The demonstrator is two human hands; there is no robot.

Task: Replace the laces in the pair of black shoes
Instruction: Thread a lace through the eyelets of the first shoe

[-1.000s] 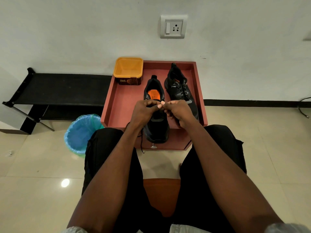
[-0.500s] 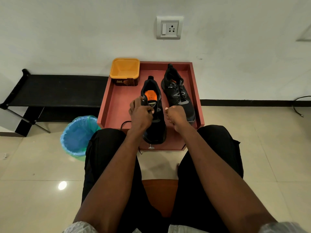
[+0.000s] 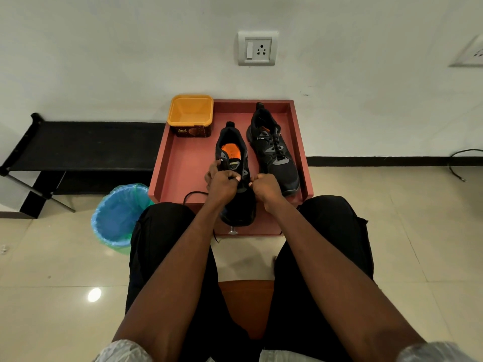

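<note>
Gripping the lace (image 3: 194, 195), the left hand (image 3: 222, 182) and the right hand (image 3: 265, 188) stay curled over the near shoe (image 3: 234, 163) and hide its eyelets. Two black shoes stand on the red tray (image 3: 180, 168); the far shoe (image 3: 274, 150) has its lace in. One yellow tub (image 3: 190, 113) stands at the far left corner.

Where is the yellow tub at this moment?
In the head view the yellow tub stands at the far left corner of the red tray, against the wall, left of the two black shoes.
</note>
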